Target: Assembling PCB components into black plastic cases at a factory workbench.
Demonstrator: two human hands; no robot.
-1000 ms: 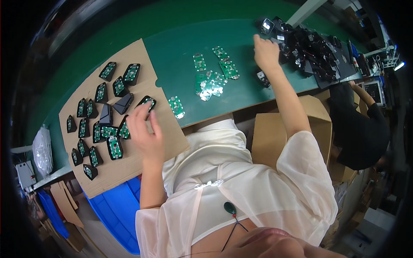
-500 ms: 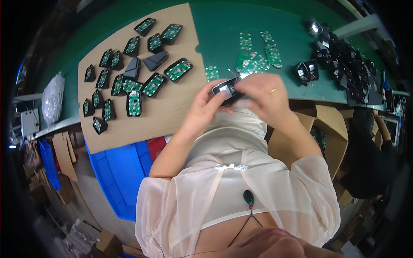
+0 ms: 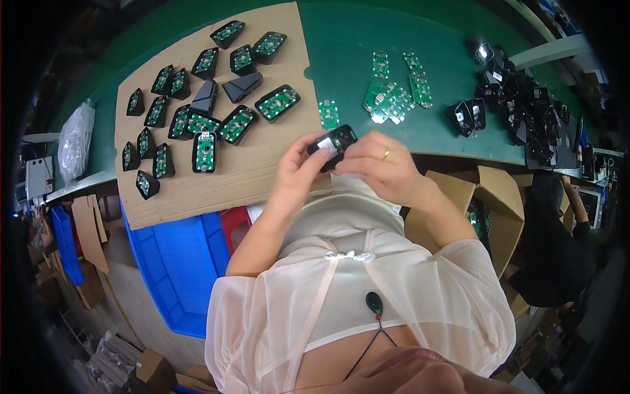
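My left hand (image 3: pixel 295 169) grips a small black plastic housing (image 3: pixel 344 138), its thumb lying over a pale rectangular part inside the open face. My right hand (image 3: pixel 387 165), wearing a ring, is closed with its fingertips at the housing's right edge. Anything small between those fingertips is hidden. Just beyond the housing, a single green circuit board (image 3: pixel 329 114) lies on the green table. Farther off are a loose pile of circuit boards (image 3: pixel 394 104) and several more boards in short columns.
Left, a cardboard sheet (image 3: pixel 262 148) carries several black housings fitted with green boards (image 3: pixel 205 152). Dark housings with wires are heaped at right (image 3: pixel 525 105). Below the table edge are a blue bin (image 3: pixel 177 262) and an open carton (image 3: pixel 502 203). Another person (image 3: pixel 554 243) is at far right.
The housing has tilted and shifted slightly left in my left hand. My right hand has come lower, its fingers now at the housing's edge. The red wire that stood up is out of sight.
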